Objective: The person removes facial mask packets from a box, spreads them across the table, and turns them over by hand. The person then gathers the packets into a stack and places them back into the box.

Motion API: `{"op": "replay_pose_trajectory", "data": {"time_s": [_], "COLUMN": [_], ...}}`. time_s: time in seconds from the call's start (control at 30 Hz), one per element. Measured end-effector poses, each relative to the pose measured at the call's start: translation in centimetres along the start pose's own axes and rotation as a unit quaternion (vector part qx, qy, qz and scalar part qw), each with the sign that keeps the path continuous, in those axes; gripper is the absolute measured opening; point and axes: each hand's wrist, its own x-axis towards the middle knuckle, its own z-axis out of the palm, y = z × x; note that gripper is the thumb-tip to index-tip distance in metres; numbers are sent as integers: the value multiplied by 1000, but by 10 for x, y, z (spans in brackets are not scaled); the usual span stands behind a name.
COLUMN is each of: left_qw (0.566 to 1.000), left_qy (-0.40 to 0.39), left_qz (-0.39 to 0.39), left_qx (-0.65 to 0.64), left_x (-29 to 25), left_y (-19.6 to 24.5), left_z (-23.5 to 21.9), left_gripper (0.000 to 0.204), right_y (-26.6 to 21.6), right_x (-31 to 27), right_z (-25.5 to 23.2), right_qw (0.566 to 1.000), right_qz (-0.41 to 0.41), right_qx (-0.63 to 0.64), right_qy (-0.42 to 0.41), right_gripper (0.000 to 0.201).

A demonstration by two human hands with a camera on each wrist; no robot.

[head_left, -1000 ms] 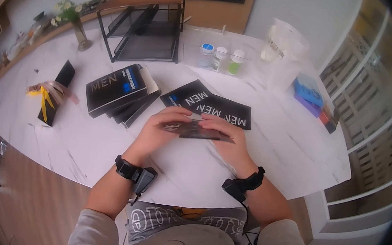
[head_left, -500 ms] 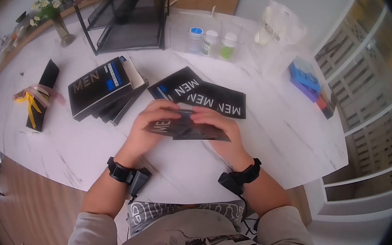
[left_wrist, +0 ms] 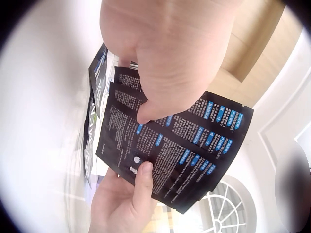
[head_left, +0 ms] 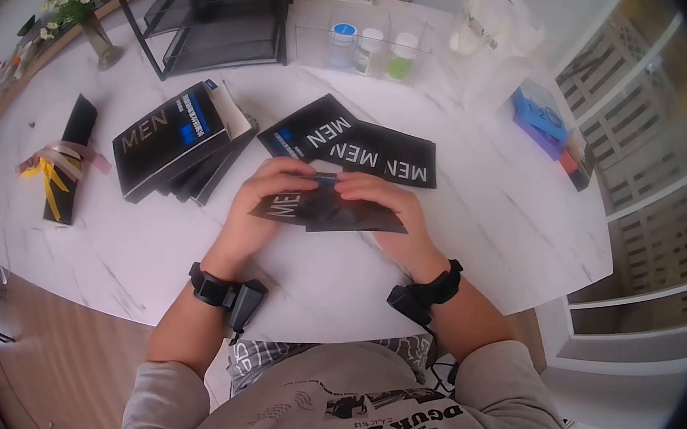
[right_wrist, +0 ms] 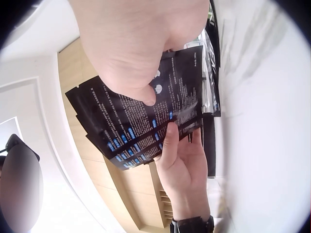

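Fanned black sachets (head_left: 336, 207) are held by both hands above the near part of the table. The left hand (head_left: 267, 196) grips their left side and the right hand (head_left: 387, 211) their right side, fingers behind. In the left wrist view, the left thumb presses the printed faces of the sachets (left_wrist: 189, 145), with blue labels and small text. The right wrist view has the right thumb on the sachets (right_wrist: 141, 111) too. Just beyond the hands, more black MEN sachets (head_left: 385, 153) lie overlapping on the table.
Black MEN boxes (head_left: 173, 138) are stacked left of the sachets, and a ribbon-tied black box (head_left: 68, 164) lies farther left. Behind stand a mesh rack (head_left: 229, 29), a clear organizer with bottles (head_left: 368, 50) and a plastic bag (head_left: 488, 48). Blue and purple boxes (head_left: 540, 118) lie right.
The head view has tilted, so the table and its objects sit higher in the picture. Both hands keep hold of the sachets, which show more of their faces than before.
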Motion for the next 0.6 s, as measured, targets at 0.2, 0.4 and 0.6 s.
{"op": "replay_pose_trajectory", "data": {"time_s": [0.2, 0.4, 0.6], "left_qw": [1000, 1000, 1000], "left_qy": [5, 4, 9], "left_qz": [-4, 2, 15], "left_qx": [-15, -6, -13], "left_x": [0, -2, -3], "left_y": [-2, -3, -9], "left_z": [2, -2, -3], "left_gripper": [45, 37, 44], "right_y": [-1, 0, 10], "right_x": [-2, 1, -3], "right_z": [3, 10, 15], "right_qw": [999, 997, 994], "right_qz": [33, 69, 81], "right_qx": [7, 12, 51], "right_qy": [18, 29, 47], "right_gripper": [37, 34, 32]}}
